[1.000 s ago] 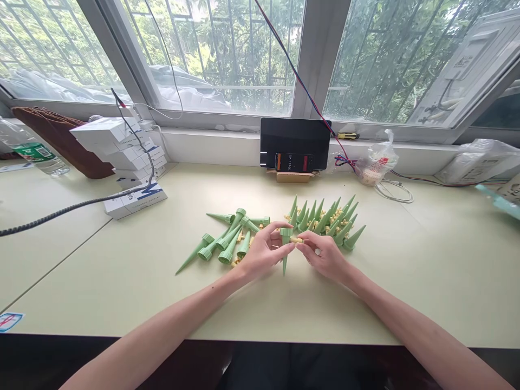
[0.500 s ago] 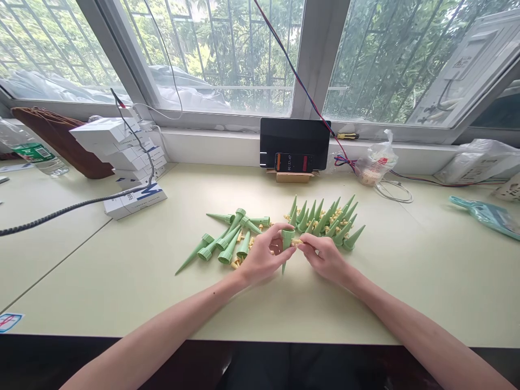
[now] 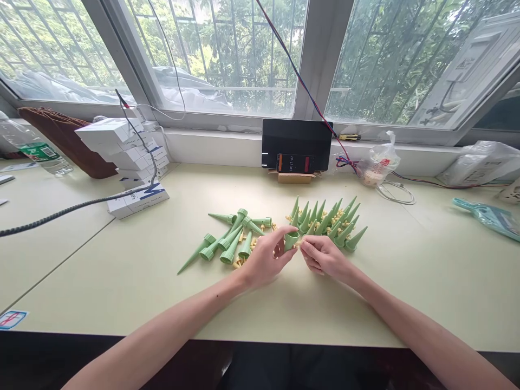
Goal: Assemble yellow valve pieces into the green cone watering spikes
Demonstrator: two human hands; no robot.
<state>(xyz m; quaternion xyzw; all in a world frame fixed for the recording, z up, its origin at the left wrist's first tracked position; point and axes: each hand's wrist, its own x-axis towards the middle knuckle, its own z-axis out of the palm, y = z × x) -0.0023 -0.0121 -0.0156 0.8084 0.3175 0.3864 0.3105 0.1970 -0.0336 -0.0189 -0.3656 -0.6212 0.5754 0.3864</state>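
Left of my hands, loose green spikes (image 3: 231,241) lie crisscrossed on the surface (image 3: 284,317), with small yellow pegs (image 3: 237,264) among them. My left hand (image 3: 266,257) is clamped on one green cup-ended spike (image 3: 291,239), held between thumb and fingers with its wide mouth tipped upward; its point is hidden from me. Just beside it, my right hand (image 3: 325,257) has its fingertips together on a yellow peg (image 3: 299,244), blurred and mostly covered, so I cannot tell whether it touches the spike. Beyond my right hand, upright spikes (image 3: 325,219) stand in a tight cluster, with more pegs between them.

For room, a seam slants across the surface at far left, the front edge runs below my forearms, and a bare stretch extends rightward to a teal dustpan (image 3: 487,216).

As for writing, a sticker (image 3: 13,319) at the left corner bears a red mark in a blue border; the bottle (image 3: 43,153) has a green label; the white boxes (image 3: 138,199) carry blue lettering; the phone (image 3: 294,163) shows small sideways digits; and the plastic bag (image 3: 377,164) has red print.
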